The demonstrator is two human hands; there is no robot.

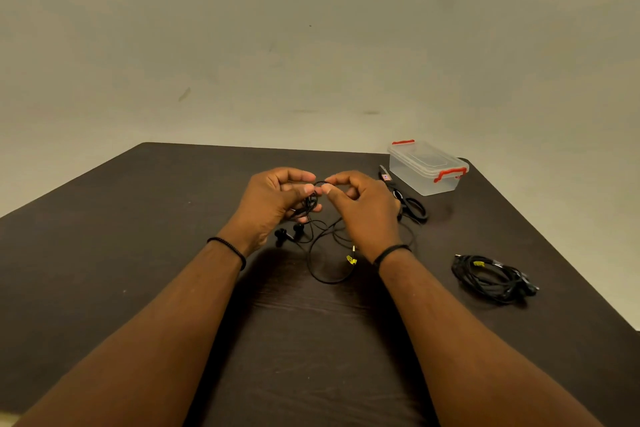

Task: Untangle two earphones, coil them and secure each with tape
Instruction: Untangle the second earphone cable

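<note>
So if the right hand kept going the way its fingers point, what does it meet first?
The right hand points left, toward the left hand; it would likely meet those fingertips first, across the cable pinched between them.

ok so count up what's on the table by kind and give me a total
Earphones: 2, one being worked in both hands, one coiled bundle
Scissors: 1
Clear plastic box with red clips: 1
Total: 4
</note>
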